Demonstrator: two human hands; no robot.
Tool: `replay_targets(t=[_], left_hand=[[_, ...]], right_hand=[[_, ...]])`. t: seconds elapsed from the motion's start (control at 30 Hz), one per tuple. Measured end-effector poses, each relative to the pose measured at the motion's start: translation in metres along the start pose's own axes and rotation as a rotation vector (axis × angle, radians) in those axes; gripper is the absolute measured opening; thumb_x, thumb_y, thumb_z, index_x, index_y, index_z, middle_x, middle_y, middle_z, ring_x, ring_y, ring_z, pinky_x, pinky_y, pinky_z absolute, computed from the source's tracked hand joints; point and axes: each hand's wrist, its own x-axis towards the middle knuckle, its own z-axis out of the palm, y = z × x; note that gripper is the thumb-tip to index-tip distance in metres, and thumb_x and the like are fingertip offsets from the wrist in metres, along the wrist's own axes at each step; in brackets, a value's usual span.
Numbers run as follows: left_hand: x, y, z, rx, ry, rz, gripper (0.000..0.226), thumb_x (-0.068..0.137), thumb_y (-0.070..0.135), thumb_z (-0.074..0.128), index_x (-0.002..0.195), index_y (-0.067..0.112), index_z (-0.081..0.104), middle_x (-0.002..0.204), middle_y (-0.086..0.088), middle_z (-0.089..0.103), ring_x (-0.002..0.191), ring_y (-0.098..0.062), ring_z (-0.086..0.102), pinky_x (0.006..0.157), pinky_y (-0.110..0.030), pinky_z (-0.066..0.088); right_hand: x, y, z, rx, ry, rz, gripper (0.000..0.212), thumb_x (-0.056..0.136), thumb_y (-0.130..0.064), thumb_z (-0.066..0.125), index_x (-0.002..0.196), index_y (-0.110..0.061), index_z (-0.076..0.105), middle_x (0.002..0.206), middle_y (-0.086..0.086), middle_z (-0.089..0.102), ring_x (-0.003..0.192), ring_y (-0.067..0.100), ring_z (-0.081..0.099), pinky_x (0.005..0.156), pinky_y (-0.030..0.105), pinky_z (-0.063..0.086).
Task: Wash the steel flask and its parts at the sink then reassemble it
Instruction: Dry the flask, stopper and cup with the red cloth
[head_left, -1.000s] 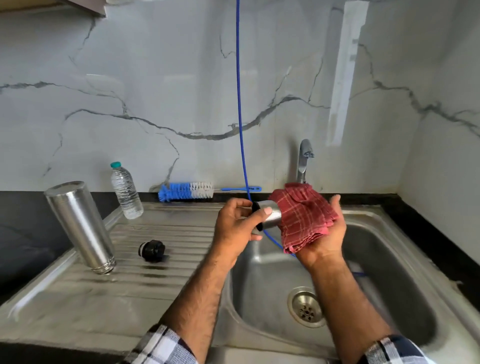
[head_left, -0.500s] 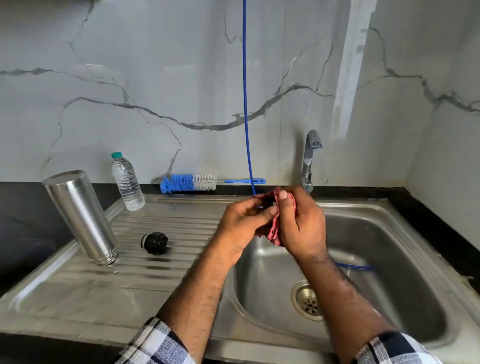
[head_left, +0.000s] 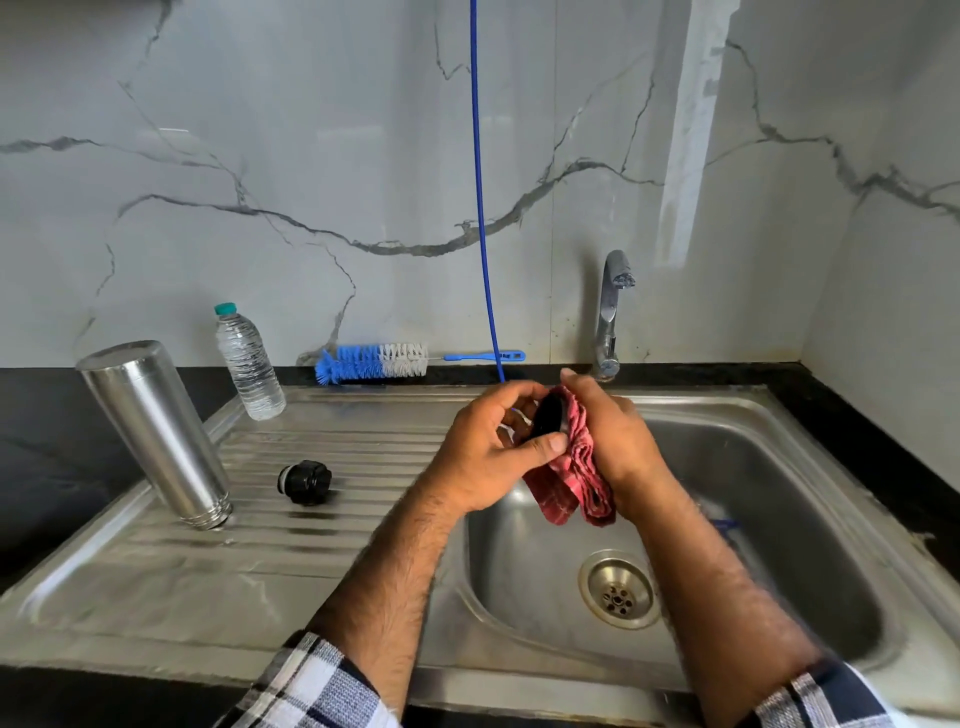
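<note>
While the left hand (head_left: 488, 447) grips the cup (head_left: 548, 415) and the right hand (head_left: 613, 441) clutches the cloth (head_left: 576, 478) at centre frame, one flask (head_left: 156, 431), one stopper (head_left: 305, 482), one bottle (head_left: 248, 364) and one brush (head_left: 379, 361) stand left.

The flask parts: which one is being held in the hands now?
The cup-shaped cap, gripped by the left hand against the red cloth in the right hand. The flask body and black stopper stand untouched on the drainboard.
</note>
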Motion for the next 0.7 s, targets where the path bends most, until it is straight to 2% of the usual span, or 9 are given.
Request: replay_targets(t=[0.07,0.1,0.2,0.27,0.33,0.4,0.5,0.6,0.7], left_hand=[[0.000,0.002,0.006,-0.117,0.023,-0.144,0.034,0.082,0.050,0.077,0.102,0.023,0.076,0.087,-0.006,0.073,0.080,-0.016,0.067,0.074,-0.037,0.056],[0.001,0.004,0.011,-0.210,0.045,-0.252,0.037,0.083,0.053,0.074,0.092,0.018,0.075,0.076,-0.007,0.070,0.071,-0.017,0.063,0.065,-0.036,0.052],[0.001,0.012,0.011,-0.680,-0.007,-0.603,0.045,0.092,0.054,0.070,0.104,0.011,0.077,0.081,-0.007,0.066,0.067,-0.018,0.056,0.053,-0.030,0.041],[0.001,0.012,0.004,-0.878,-0.064,-0.710,0.051,0.085,0.058,0.077,0.108,0.013,0.079,0.092,-0.008,0.070,0.076,-0.018,0.060,0.061,-0.029,0.041],[0.001,0.016,-0.002,-0.954,-0.098,-0.758,0.050,0.078,0.054,0.082,0.104,0.012,0.081,0.101,-0.009,0.072,0.096,-0.022,0.064,0.081,-0.032,0.042],[0.000,0.018,-0.007,-0.994,-0.088,-0.786,0.041,0.082,0.046,0.077,0.099,0.009,0.082,0.101,-0.010,0.074,0.099,-0.024,0.070,0.091,-0.033,0.050],[-0.004,0.016,-0.016,-1.035,-0.061,-0.721,0.042,0.096,0.043,0.066,0.109,0.005,0.080,0.112,-0.016,0.075,0.101,-0.028,0.074,0.099,-0.045,0.055],[-0.006,0.016,-0.015,-0.966,-0.079,-0.592,0.040,0.101,0.032,0.061,0.124,0.001,0.072,0.117,-0.018,0.076,0.103,-0.026,0.076,0.093,-0.046,0.062],[-0.006,0.010,-0.002,-0.807,-0.029,-0.456,0.037,0.092,0.025,0.069,0.116,-0.003,0.070,0.099,-0.015,0.076,0.089,-0.022,0.072,0.080,-0.036,0.063]], right_hand=[[-0.007,-0.004,0.005,-0.153,0.090,-0.090,0.052,0.098,-0.065,0.055,0.083,-0.020,0.076,0.073,0.001,0.077,0.080,0.023,0.075,0.076,0.037,0.056],[-0.008,-0.004,0.009,-0.262,0.160,-0.164,0.051,0.099,-0.064,0.054,0.082,-0.021,0.074,0.072,0.000,0.074,0.080,0.022,0.073,0.074,0.036,0.055],[-0.009,0.001,0.019,-0.459,0.297,-0.460,0.043,0.099,-0.064,0.051,0.090,-0.026,0.069,0.075,-0.007,0.070,0.077,0.018,0.068,0.071,0.038,0.057],[-0.008,0.006,0.021,-0.433,0.266,-0.672,0.038,0.098,-0.063,0.055,0.102,-0.027,0.070,0.086,-0.009,0.071,0.080,0.014,0.069,0.071,0.037,0.057],[-0.004,0.011,0.020,-0.471,0.167,-0.852,0.043,0.097,-0.062,0.062,0.119,-0.026,0.068,0.105,-0.007,0.068,0.093,0.013,0.068,0.079,0.035,0.057],[0.000,0.016,0.019,-0.537,0.015,-0.925,0.059,0.093,-0.066,0.067,0.133,-0.023,0.064,0.117,-0.006,0.061,0.102,0.012,0.064,0.086,0.034,0.057],[0.004,0.016,0.016,-0.515,-0.082,-0.928,0.069,0.086,-0.069,0.072,0.138,-0.025,0.060,0.121,-0.007,0.060,0.106,0.009,0.063,0.089,0.033,0.057],[0.002,0.015,0.016,-0.462,0.013,-0.851,0.058,0.088,-0.075,0.066,0.121,-0.027,0.064,0.107,-0.009,0.067,0.094,0.008,0.067,0.079,0.035,0.059],[0.004,0.016,0.015,-0.359,0.077,-0.629,0.057,0.090,-0.083,0.050,0.103,-0.029,0.066,0.088,-0.010,0.073,0.083,0.008,0.070,0.075,0.038,0.060]])
